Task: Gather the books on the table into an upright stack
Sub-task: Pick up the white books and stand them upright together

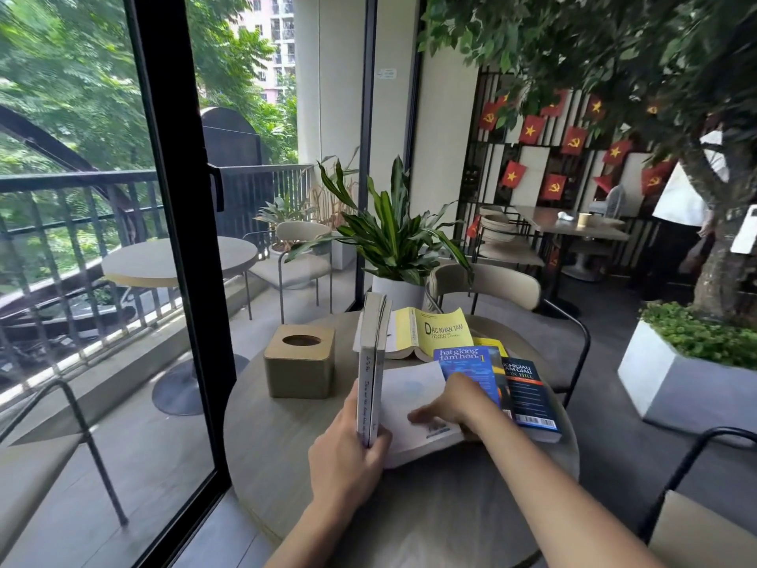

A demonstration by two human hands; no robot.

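Observation:
On the round grey table (311,457) my left hand (348,457) grips the near end of a grey book (370,362) standing upright on its edge. My right hand (450,403) lies on a white book (413,407) resting flat beside it, with fingers over its cover and thumb at its right edge. To the right lie a blue book (467,368) and a dark book (528,397), overlapping. A yellow book (434,332) lies at the far side.
A tan tissue box (299,362) stands left of the books. A potted plant (393,256) and a beige chair (491,286) are beyond the table. Glass door frame (180,239) at left, white planter (672,379) at right, chair arm (688,465) near right.

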